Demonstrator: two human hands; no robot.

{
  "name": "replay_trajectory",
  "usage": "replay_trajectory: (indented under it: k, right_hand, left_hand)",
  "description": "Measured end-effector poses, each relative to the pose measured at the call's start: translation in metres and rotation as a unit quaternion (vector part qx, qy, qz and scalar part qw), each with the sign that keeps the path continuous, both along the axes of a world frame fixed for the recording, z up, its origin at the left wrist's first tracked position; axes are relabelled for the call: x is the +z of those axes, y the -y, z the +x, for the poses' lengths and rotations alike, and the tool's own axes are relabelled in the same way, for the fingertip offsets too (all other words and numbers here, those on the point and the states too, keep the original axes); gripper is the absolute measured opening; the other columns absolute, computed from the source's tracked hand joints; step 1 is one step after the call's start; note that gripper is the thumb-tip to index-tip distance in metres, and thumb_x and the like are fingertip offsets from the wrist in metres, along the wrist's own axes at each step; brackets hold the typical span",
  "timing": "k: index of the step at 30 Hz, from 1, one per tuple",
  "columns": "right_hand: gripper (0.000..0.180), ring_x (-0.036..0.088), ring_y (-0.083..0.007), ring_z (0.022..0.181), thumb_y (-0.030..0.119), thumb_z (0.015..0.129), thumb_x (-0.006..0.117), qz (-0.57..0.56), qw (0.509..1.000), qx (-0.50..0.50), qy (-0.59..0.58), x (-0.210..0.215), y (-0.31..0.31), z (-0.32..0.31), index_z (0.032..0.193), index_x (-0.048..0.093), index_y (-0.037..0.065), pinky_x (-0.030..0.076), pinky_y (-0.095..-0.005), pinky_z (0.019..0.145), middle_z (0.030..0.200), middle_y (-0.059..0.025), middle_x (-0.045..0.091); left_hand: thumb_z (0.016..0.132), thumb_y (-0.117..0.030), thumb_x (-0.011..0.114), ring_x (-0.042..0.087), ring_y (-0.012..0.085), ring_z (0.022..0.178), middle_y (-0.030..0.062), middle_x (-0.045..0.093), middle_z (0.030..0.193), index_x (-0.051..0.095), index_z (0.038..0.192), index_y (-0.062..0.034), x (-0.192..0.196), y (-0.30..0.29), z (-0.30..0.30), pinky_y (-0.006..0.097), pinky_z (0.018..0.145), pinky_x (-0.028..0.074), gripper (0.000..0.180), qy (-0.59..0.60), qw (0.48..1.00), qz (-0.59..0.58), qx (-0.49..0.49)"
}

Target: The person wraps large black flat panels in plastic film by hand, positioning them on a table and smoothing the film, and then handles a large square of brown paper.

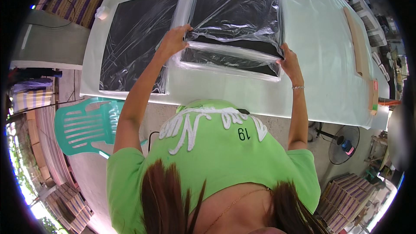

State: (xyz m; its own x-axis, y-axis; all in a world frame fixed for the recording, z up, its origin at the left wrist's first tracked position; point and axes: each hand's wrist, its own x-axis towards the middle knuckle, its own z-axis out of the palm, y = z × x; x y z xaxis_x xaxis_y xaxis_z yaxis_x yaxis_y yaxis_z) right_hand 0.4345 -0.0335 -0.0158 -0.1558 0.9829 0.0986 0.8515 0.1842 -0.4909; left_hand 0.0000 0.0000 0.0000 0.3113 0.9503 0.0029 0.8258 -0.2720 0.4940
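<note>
Clear plastic over a black panel is gripped near two corners by left hand and right hand.

Cuts off wrapped panel at top.
Hides part of green chair behind left forearm; blurs pale shape at right.

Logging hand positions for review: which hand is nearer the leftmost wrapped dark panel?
Left: the left hand is by the right edge of the leftmost panel; the right hand is farther off, at the right side of the held panel.
</note>
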Motion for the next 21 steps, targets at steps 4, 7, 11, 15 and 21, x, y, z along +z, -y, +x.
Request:
replay_trajectory:
  k: [4, 7, 11, 15, 21]
  right_hand:
    - [0.056, 0.061, -0.0375, 0.083, -0.002, 0.063, 0.077, -0.035, 0.999, -0.019, -0.036, 0.001, 0.007, 0.001, 0.106, 0.042, 0.008, 0.047, -0.0421, 0.072, 0.086, -0.02, 0.062]
    - [0.061, 0.058, -0.0344, 0.073, -0.002, 0.062, 0.078, -0.063, 0.996, -0.023, -0.053, 0.006, 0.006, 0.001, 0.109, 0.041, 0.01, 0.046, -0.0391, 0.068, 0.078, -0.0165, 0.059]
    - [0.067, 0.053, -0.0305, 0.064, -0.003, 0.062, 0.077, -0.061, 0.995, 0.01, -0.076, 0.005, 0.001, 0.004, 0.114, 0.039, 0.013, 0.045, -0.0336, 0.063, 0.07, -0.0134, 0.053]
    - [0.069, 0.046, -0.0255, 0.059, -0.003, 0.061, 0.075, -0.075, 0.995, 0.016, -0.064, 0.003, -0.002, 0.003, 0.117, 0.039, 0.015, 0.041, -0.0294, 0.059, 0.065, -0.0102, 0.046]
    - [0.07, 0.045, -0.0213, 0.057, -0.001, 0.06, 0.075, -0.082, 0.995, 0.019, -0.051, 0.007, -0.005, 0.006, 0.119, 0.04, 0.015, 0.04, -0.0292, 0.057, 0.062, -0.0077, 0.043]
  left_hand:
    - [0.062, -0.004, 0.075, 0.059, 0.0371, 0.096, 0.0193, 0.063, 0.101, 0.054, 0.113, -0.009, 0.0, 0.008, -0.001, 0.044, 0.083, 0.047, 0.056, 0.014, 1.0, 0.013, 0.0]
    - [0.059, -0.004, 0.076, 0.059, 0.039, 0.095, 0.0189, 0.063, 0.098, 0.051, 0.11, -0.0078, 0.0, 0.003, -0.002, 0.045, 0.081, 0.047, 0.057, 0.018, 1.0, -0.002, -0.013]
    - [0.056, -0.004, 0.079, 0.061, 0.0386, 0.091, 0.0168, 0.064, 0.089, 0.046, 0.103, -0.0071, -0.003, -0.007, 0.005, 0.044, 0.076, 0.046, 0.057, -0.005, 0.999, -0.042, -0.016]
    - [0.055, -0.005, 0.08, 0.062, 0.0347, 0.083, 0.0154, 0.061, 0.078, 0.046, 0.098, -0.0081, -0.003, -0.011, 0.001, 0.042, 0.071, 0.046, 0.055, -0.035, 0.997, -0.063, -0.01]
    - [0.052, -0.008, 0.081, 0.061, 0.0329, 0.074, 0.0151, 0.058, 0.071, 0.046, 0.094, -0.0099, -0.007, -0.019, -0.005, 0.042, 0.064, 0.045, 0.055, -0.019, 0.998, -0.055, -0.036]
